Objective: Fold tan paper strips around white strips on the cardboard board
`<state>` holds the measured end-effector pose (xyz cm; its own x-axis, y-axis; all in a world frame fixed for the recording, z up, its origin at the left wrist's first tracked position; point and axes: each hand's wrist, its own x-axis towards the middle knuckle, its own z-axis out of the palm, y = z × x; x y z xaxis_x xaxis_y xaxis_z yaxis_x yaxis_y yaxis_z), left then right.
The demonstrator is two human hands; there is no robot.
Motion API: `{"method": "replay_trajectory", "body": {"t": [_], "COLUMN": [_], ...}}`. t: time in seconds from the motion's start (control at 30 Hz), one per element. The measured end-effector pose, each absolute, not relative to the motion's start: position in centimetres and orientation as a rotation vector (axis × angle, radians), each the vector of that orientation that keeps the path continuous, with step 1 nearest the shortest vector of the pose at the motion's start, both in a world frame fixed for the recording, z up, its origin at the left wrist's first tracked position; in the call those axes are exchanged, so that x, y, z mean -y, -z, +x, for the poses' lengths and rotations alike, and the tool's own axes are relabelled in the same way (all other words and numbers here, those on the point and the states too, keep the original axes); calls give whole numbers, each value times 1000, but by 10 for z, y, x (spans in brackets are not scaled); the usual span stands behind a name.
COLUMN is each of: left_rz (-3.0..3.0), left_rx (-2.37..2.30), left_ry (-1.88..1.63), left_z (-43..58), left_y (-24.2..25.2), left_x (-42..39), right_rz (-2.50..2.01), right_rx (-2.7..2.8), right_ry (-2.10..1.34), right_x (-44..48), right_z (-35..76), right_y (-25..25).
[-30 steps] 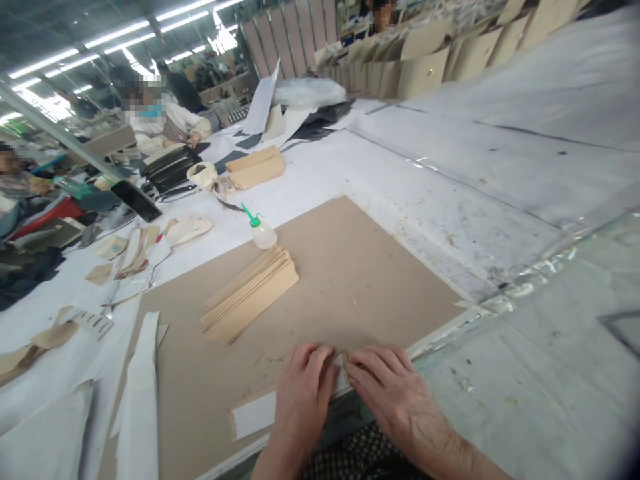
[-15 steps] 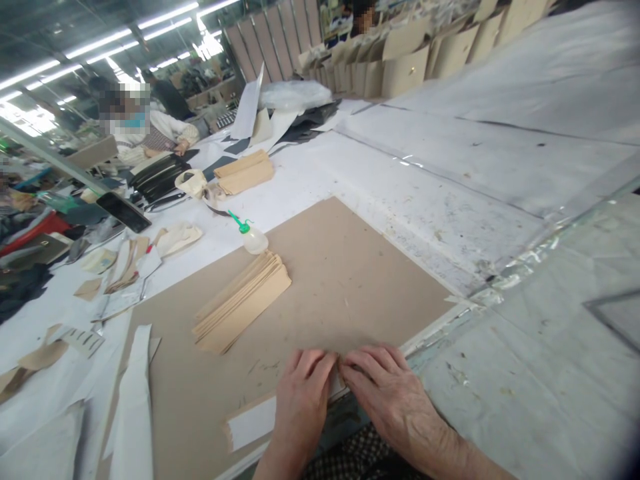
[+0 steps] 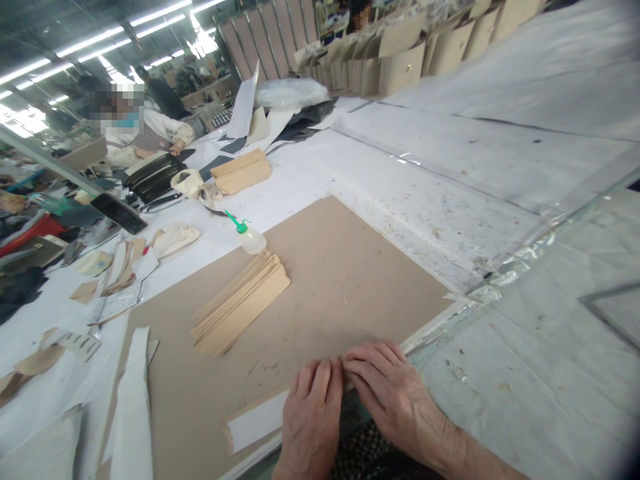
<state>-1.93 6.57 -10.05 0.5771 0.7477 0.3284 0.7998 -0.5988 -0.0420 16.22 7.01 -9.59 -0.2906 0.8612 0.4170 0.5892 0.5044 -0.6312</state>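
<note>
A tan strip with a white layer on its upper face lies along the near edge of the brown board. My left hand is on the strip, its fingers bent and pressed together, covering part of it. Right beside it, my right hand has its fingers curled and pinching at the strip's right end. The fingertips of both hands nearly meet, and the bit of strip between them is mostly hidden. Farther in on the board rests a fanned stack of tan strips.
A squeeze bottle with a green spout stands behind the stack. White strips lie at the board's left. Back left are a phone on a bar, black pieces and a co-worker. Beige bag panels stand at the back.
My left hand has slid right along the strip, closer to my right hand, uncovering more of the white layer. My right hand stays at nearly the same spot.
</note>
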Motion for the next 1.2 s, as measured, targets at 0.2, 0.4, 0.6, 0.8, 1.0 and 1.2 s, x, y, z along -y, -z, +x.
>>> {"method": "replay_trajectory", "body": {"t": [0.2, 0.4, 0.6, 0.8, 1.0, 1.2], "left_rz": [-2576, -2742, -2599, -2568, -2566, -2425], "left_rx": [1365, 1534, 1680, 1721, 1733, 1866], "left_ry": [537, 903, 810, 476, 400, 392], "left_z": [-16, -28, -31, -22, -40, -84], "left_y": [105, 97, 96, 98, 92, 91], "left_x": [-56, -51, -57, -57, -52, -34], "right_rz": [-1144, -1208, -1205, -1195, -1138, -1091], "right_rx": [2150, 2264, 2315, 2335, 2353, 2386], "right_ry": [-286, -140, -79, 53, 137, 167], "right_x": [-67, -64, -63, -67, -74, -76], "right_z": [152, 153, 150, 148, 149, 151], "right_y": [104, 110, 109, 119, 124, 125]}}
